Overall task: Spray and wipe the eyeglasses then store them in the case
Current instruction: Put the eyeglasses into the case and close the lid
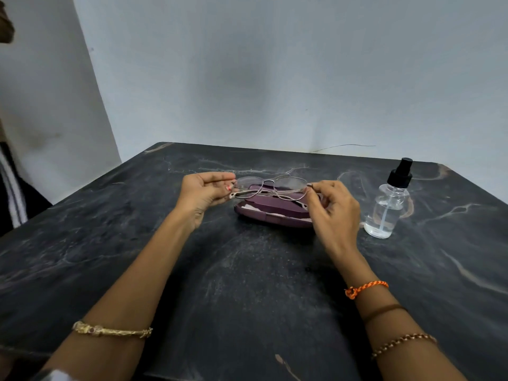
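Note:
Thin metal-framed eyeglasses [270, 186] hang just above an open purple case [248, 213] in the middle of the table. My left hand [204, 192] pinches the frame's left end, and my right hand [331, 206] pinches its right end. The temples look folded behind the lenses. A pale cloth [251, 208] lies inside the case, partly hidden by the glasses and my right hand. A clear spray bottle [386, 213] with a black pump top stands upright to the right of the case, apart from my right hand.
The dark marbled table [247, 284] runs up to a pale wall at the back. Its left edge falls away toward a dark striped object [11, 193] at the far left. Bracelets circle both wrists.

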